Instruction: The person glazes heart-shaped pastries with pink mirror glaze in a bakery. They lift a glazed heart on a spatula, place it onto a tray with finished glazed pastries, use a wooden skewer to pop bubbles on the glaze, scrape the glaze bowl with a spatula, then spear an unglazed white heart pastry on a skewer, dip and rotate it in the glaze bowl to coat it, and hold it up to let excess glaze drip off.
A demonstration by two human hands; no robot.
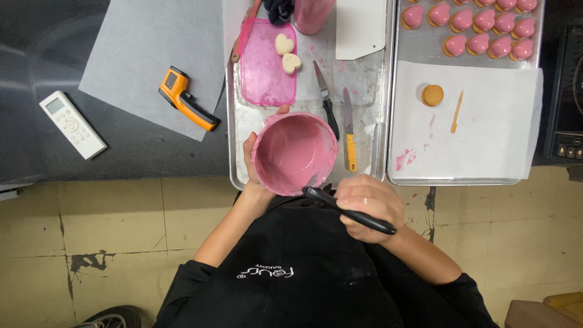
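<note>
Left hand (254, 176) grips pink bowl (294, 152) over tray (237, 140) | right hand (367, 208) closed round black spatula (349, 212), tip at bowl's rim | bowl looks nearly scraped out | two white hearts (287, 53) uncoated, pink hearts (480, 27) done

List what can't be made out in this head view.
- Working end of the black-handled tool: hidden behind the rim of the pink bowl.
- Left hand: mostly behind the bowl.
- Right hand: palm hidden, curled around the handle.
- Pink container and top row of pink hearts: cut off by the top edge.
</note>
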